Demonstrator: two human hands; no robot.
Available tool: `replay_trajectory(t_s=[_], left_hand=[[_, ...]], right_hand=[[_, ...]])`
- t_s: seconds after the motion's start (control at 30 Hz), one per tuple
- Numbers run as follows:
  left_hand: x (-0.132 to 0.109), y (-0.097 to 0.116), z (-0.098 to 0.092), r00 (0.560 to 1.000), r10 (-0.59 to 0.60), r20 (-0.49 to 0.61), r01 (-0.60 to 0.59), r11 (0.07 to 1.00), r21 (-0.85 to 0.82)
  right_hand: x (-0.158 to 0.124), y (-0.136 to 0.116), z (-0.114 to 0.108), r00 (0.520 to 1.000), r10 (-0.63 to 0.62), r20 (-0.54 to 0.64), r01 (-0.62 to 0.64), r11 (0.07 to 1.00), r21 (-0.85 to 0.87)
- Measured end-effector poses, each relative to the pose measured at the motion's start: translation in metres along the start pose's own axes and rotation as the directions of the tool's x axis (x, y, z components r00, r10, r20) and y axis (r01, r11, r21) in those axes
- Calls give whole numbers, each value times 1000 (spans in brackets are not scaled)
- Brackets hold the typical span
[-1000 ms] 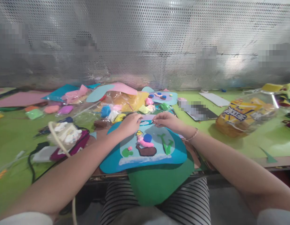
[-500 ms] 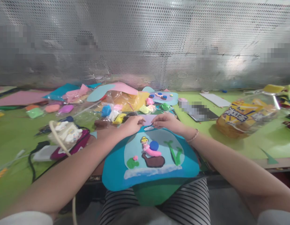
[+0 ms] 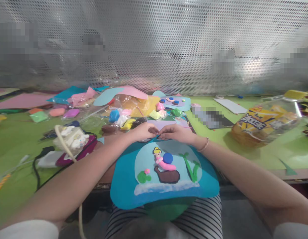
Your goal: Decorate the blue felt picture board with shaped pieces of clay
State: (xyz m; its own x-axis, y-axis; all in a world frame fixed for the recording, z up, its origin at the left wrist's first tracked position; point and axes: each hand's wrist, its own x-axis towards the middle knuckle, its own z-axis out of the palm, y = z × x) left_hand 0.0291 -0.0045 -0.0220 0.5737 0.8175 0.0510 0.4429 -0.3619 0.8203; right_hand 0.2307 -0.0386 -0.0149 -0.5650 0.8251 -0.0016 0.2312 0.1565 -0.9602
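My left hand (image 3: pixel 147 131) and my right hand (image 3: pixel 178 133) meet at the upper edge of a blue paper picture (image 3: pixel 206 172). Both have their fingers bent in a pinch, tip to tip, over a small dark bit that I cannot make out. Below them on the picture are a pink clay snail (image 3: pixel 165 165) with a blue shell and yellow hat, a brown clay shape (image 3: pixel 167 175), green clay plants (image 3: pixel 193 169) and a white clay strip (image 3: pixel 166 188). The picture's lower part overhangs the table edge above my lap, with green paper beneath.
Behind my hands lie bagged clay lumps (image 3: pixel 114 116) and a second paper picture (image 3: pixel 178 103). A bottle of orange drink (image 3: pixel 263 122) lies tilted at right, near a phone (image 3: pixel 215 119). At left are a power bank (image 3: pixel 50 158) and cables. A perforated metal screen (image 3: pixel 154 43) stands behind.
My hands have come closer, so the fingertips now meet. The white bit seen under my right fingers is now mostly covered. The view has shifted slightly.
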Motion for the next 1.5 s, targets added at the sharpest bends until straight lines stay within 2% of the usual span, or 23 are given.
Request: replay_trajectory(t_s=[0.4,0.9,1.23,1.5], left_hand=[[3,-4,2,1000,16,15,-16,1000,-21],[4,-6,-1,997,0,77,-4,999,44],[3,-4,-4,992,-4,129,3,1000,6],[3,-2,1,997,2,79,-4,999,31]], right_hand=[[-1,-3,1,1000,19,7,-20,996,86],[0,-3,1,999,41,22,-42,997,58],[-1,-3,2,999,24,44,-25,999,28],[-1,-3,1,998,21,59,-21,1000,-5]])
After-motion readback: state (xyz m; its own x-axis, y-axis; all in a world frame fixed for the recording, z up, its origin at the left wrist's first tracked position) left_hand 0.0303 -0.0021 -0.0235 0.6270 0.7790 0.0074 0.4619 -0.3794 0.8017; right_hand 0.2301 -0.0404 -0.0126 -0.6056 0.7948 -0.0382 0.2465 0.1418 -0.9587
